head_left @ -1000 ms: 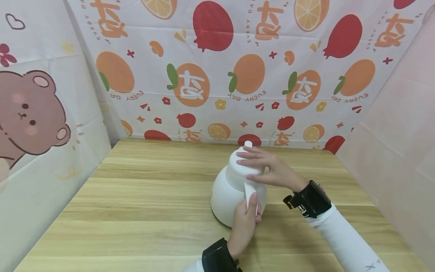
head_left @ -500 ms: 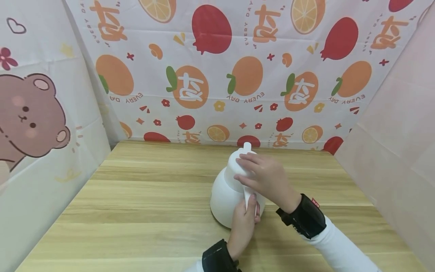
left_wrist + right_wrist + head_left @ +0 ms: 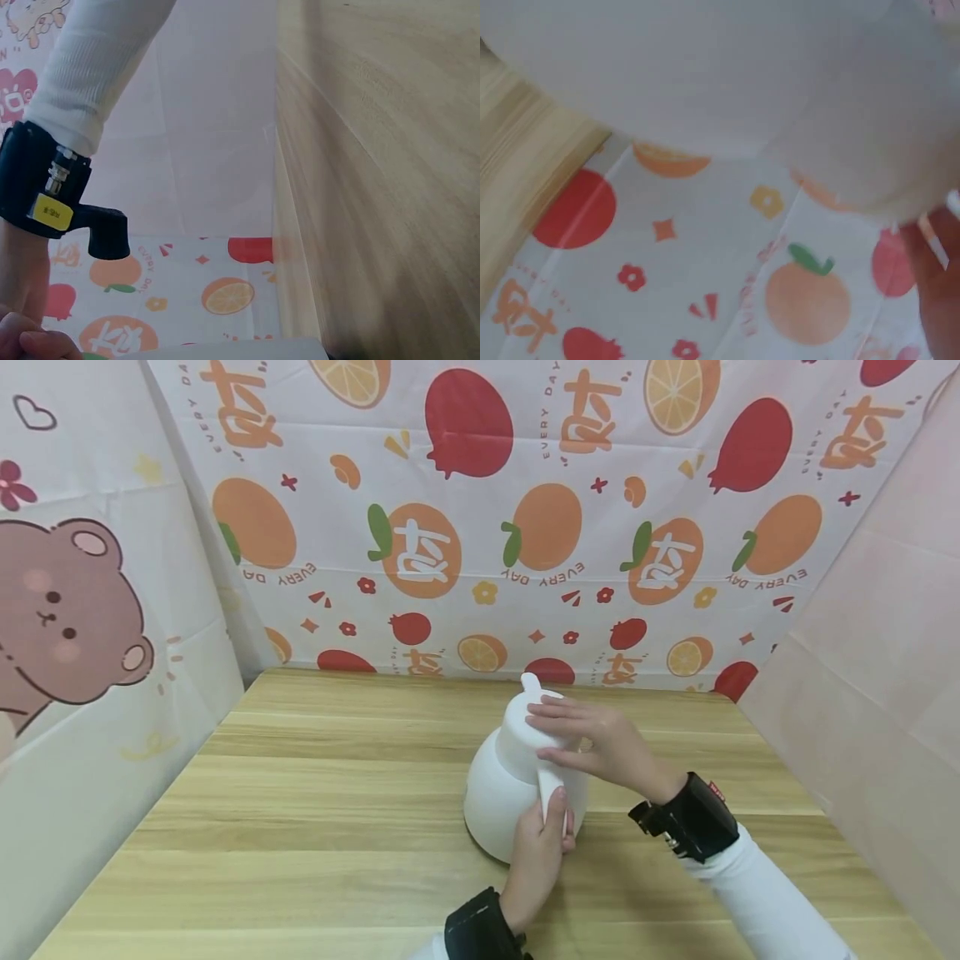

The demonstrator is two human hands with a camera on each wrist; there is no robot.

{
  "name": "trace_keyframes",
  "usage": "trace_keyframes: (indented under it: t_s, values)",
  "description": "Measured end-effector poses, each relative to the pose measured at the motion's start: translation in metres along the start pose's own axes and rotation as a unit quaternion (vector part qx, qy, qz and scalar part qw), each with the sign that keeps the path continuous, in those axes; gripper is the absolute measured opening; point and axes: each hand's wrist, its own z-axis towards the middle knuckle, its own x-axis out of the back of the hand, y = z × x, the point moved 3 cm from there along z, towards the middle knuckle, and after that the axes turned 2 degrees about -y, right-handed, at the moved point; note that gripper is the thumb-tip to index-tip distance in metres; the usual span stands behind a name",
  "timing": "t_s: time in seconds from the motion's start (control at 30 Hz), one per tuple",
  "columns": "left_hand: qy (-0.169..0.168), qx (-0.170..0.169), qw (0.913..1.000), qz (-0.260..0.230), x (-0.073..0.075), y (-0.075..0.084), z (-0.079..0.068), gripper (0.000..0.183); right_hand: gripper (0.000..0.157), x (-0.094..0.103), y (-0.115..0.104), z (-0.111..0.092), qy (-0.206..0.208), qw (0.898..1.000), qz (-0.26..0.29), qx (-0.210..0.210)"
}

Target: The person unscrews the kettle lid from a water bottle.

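A white thermos jug (image 3: 501, 797) stands upright on the wooden table, its handle facing the person. My left hand (image 3: 537, 852) grips the handle (image 3: 550, 781), thumb on top. My right hand (image 3: 603, 739) holds the white lid (image 3: 519, 720) from the right, with its fingers spread over the top and side. A small tab (image 3: 531, 682) sticks up at the lid's far side, angled slightly left. The right wrist view shows the jug's blurred white body (image 3: 705, 75) close up, with part of the right hand (image 3: 937, 277) at the edge.
The wooden table (image 3: 300, 818) extends around the jug. A fruit-print cloth (image 3: 480, 527) hangs along its back edge. A bear-print cloth (image 3: 75, 610) hangs on the left, and a pale cloth (image 3: 885, 652) on the right. Both wrists wear black camera straps (image 3: 693, 818).
The lid's tab has swung left. My right hand bent forward over the lid, then its wrist moved back right. My left hand stays on the handle, and the jug's body stays in place.
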Motion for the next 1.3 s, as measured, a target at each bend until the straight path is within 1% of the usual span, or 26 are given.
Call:
trace_keyframes:
  t_s: [0.1,0.17,0.27,0.37,0.47,0.53,0.57,0.63,0.7,0.77,0.83,0.9,1.0,1.13,1.23,1.3]
  values:
    - [-0.002,-0.001,1.0,-0.002,-0.001,0.001,0.0,0.053,0.048,0.003,0.009,-0.001,-0.036,0.997,0.068,-0.013]
    - [-0.002,-0.003,1.0,-0.004,-0.001,0.001,0.0,0.054,0.048,0.004,0.013,-0.001,-0.051,0.993,0.098,-0.026]
    - [-0.002,-0.004,1.0,-0.007,-0.001,0.002,0.0,0.054,0.046,0.004,0.013,-0.002,-0.057,0.992,0.105,-0.033]
    - [0.0,-0.004,1.0,-0.009,-0.001,0.002,0.0,0.054,0.045,0.003,0.009,-0.003,-0.046,0.995,0.087,-0.03]
    - [0.001,-0.006,1.0,-0.007,-0.001,0.002,-0.001,0.054,0.044,0.002,0.002,-0.002,-0.012,0.998,0.048,-0.025]
    - [0.002,-0.006,1.0,-0.005,0.0,0.002,-0.001,0.054,0.045,0.001,-0.005,0.0,0.018,0.999,-0.006,-0.033]
    - [0.002,-0.006,1.0,-0.005,0.0,0.002,-0.002,0.054,0.046,0.0,-0.009,0.001,0.033,0.998,-0.035,-0.041]
    - [0.002,-0.006,1.0,-0.005,0.001,0.002,-0.003,0.054,0.049,-0.003,-0.018,0.004,0.053,0.991,-0.1,-0.064]
    - [0.004,-0.006,1.0,-0.007,0.001,0.003,-0.003,0.055,0.051,-0.007,-0.026,0.007,0.066,0.983,-0.146,-0.088]
    - [0.005,-0.006,0.9999,-0.009,0.001,0.003,-0.003,0.054,0.051,-0.01,-0.032,0.008,0.074,0.977,-0.166,-0.108]
    - [0.006,-0.006,0.9999,-0.011,0.001,0.003,-0.003,0.054,0.05,-0.012,-0.035,0.01,0.077,0.974,-0.173,-0.122]
    - [0.006,-0.005,0.9999,-0.013,0.001,0.003,-0.003,0.054,0.048,-0.012,-0.036,0.01,0.074,0.973,-0.171,-0.132]
    - [0.005,-0.004,0.9999,-0.011,0.001,0.004,-0.003,0.054,0.049,-0.011,-0.033,0.01,0.062,0.977,-0.157,-0.127]
    - [0.007,-0.001,1.0,-0.006,0.001,0.004,-0.003,0.055,0.051,-0.009,-0.021,0.008,0.04,0.988,-0.119,-0.09]
    - [0.004,0.001,1.0,-0.003,0.001,0.005,-0.003,0.056,0.051,-0.007,-0.008,0.003,0.015,0.996,-0.056,-0.066]
    - [0.001,0.001,1.0,0.0,0.001,0.005,-0.003,0.056,0.051,-0.007,0.002,0.0,-0.009,0.998,0.011,-0.064]
